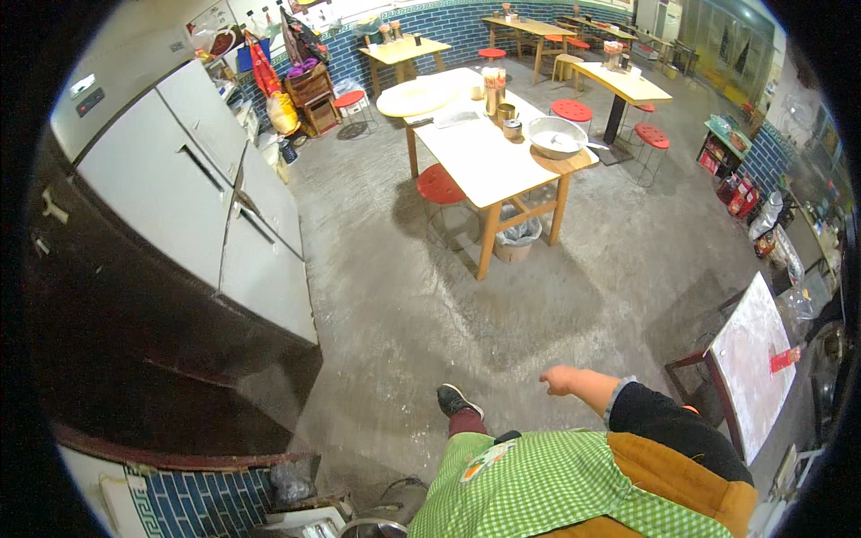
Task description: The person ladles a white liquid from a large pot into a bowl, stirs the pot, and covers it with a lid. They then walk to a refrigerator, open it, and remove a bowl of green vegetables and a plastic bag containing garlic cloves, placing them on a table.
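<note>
My right hand (pixel 560 380) hangs over the concrete floor, in front of the green checked apron (pixel 520 475) that I wear. Its fingers are loosely bent, with one stretched to the left, and nothing shows in them. A dark sleeve covers that arm above the wrist. My left hand is out of view. Ahead of me stands a wooden table (pixel 489 170), out of reach. On it are a metal bowl (pixel 557 136), a cleaver-like flat blade (pixel 456 119), a large round pale board (pixel 414 99) and several small containers (pixel 508 113).
A grey refrigerator (pixel 170 170) lines the left side. Red stools (pixel 439 184) stand around the tables. A lined waste bin (pixel 518 240) sits under the near table. To the right is a low white-topped table (pixel 753 359). A metal pot (pixel 372 527) is at the lower edge.
</note>
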`<action>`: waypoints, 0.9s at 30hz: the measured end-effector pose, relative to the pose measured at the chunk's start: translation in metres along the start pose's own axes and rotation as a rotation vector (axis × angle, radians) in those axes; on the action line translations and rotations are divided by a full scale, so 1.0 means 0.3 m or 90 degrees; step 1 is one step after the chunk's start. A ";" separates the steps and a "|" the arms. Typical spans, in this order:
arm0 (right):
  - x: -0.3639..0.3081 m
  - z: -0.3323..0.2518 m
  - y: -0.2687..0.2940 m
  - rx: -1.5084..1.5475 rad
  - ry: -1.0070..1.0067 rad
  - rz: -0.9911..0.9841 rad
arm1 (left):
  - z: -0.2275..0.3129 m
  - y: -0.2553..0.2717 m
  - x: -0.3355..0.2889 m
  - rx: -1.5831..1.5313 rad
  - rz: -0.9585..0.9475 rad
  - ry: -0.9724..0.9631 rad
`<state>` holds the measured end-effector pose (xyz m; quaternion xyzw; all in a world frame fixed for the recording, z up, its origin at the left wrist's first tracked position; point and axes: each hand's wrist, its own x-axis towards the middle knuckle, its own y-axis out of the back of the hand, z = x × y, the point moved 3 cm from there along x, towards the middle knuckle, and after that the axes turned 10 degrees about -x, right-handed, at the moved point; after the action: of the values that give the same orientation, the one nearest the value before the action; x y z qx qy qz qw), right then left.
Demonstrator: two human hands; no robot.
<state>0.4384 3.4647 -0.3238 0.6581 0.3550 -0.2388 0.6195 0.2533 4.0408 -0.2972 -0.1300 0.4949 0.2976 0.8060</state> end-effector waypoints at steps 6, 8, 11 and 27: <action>0.175 0.130 0.342 0.061 -0.063 0.113 | 0.255 -0.103 0.311 0.035 0.020 0.099; 0.200 0.190 0.486 0.087 -0.098 0.171 | 0.399 -0.184 0.395 0.048 0.001 0.103; 0.264 0.269 0.721 0.260 -0.160 0.293 | 0.674 -0.412 0.459 0.054 -0.064 0.067; 0.928 1.113 1.546 1.514 -0.286 0.633 | 1.582 -1.569 0.244 0.200 -0.133 -0.170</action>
<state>1.0107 3.1926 -0.2739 0.8053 -0.4617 -0.2552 -0.2705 0.9059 3.9342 -0.1752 -0.0128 0.4081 0.1467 0.9010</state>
